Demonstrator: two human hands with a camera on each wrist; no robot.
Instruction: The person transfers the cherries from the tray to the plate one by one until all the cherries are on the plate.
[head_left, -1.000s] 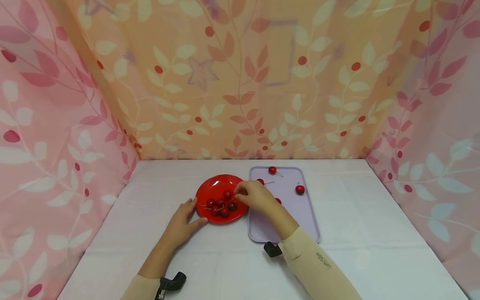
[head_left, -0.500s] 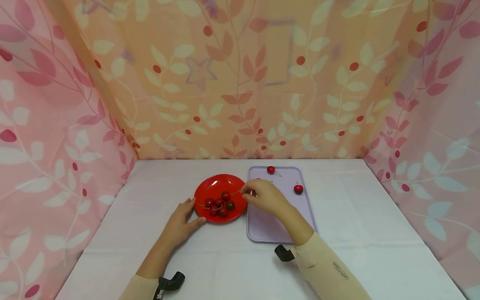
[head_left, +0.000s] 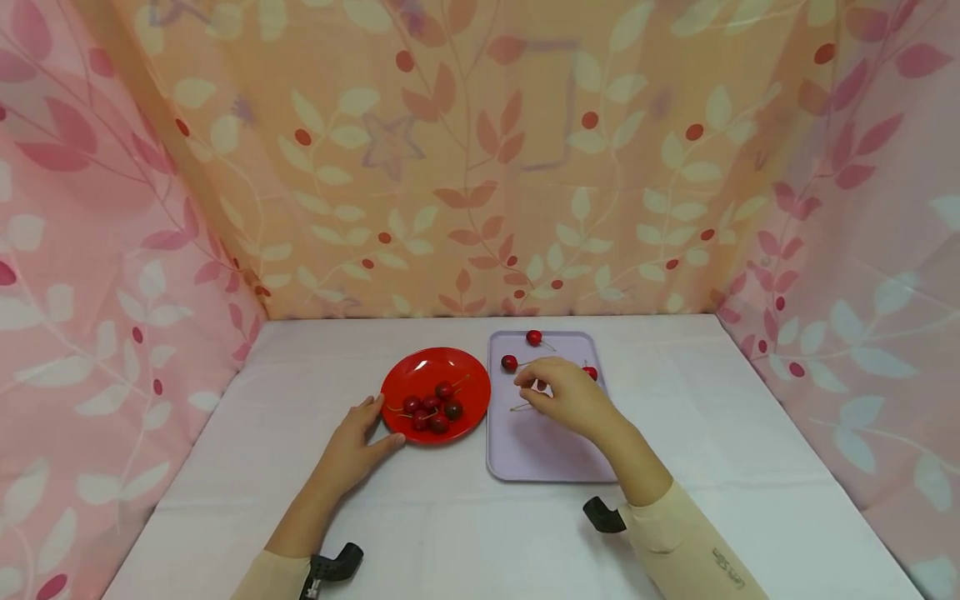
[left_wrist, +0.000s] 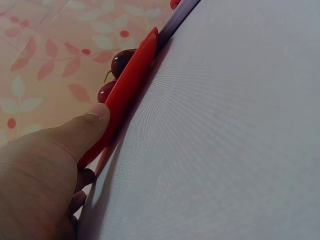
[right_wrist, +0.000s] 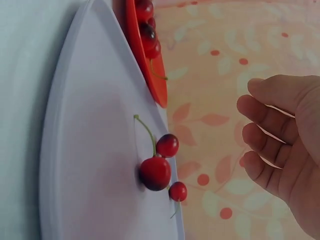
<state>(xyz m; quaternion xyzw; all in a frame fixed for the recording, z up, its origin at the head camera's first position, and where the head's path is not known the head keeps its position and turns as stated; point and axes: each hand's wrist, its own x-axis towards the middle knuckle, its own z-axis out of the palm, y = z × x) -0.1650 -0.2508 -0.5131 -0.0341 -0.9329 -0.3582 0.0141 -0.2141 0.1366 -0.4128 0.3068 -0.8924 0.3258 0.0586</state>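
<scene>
My left hand (head_left: 352, 446) rests at the near left edge of a round red plate (head_left: 405, 375), its thumb (left_wrist: 95, 120) touching the rim and the other fingers extended along the side. Several dark red cherries (head_left: 444, 390), some with stems, lie on the plate. Above the lilac tray (head_left: 517, 454) hovers my right hand (head_left: 570, 396), fingers loosely bent; the right wrist view shows nothing between thumb and fingers. Partly under that hand in the head view is a cherry (right_wrist: 155, 173) with a long stem, lying on the tray.
More cherries sit toward the tray's far side: one at the far edge (head_left: 533, 337), one on the left (head_left: 509, 363) and one on the right (head_left: 590, 373). White cloth (head_left: 450, 533) covers the table. Patterned curtains (head_left: 465, 167) stand behind and on both sides.
My right hand has left a cherry's stem at the plate and moved right, over the tray. The cherry stays on the plate. My left hand keeps its place at the rim.
</scene>
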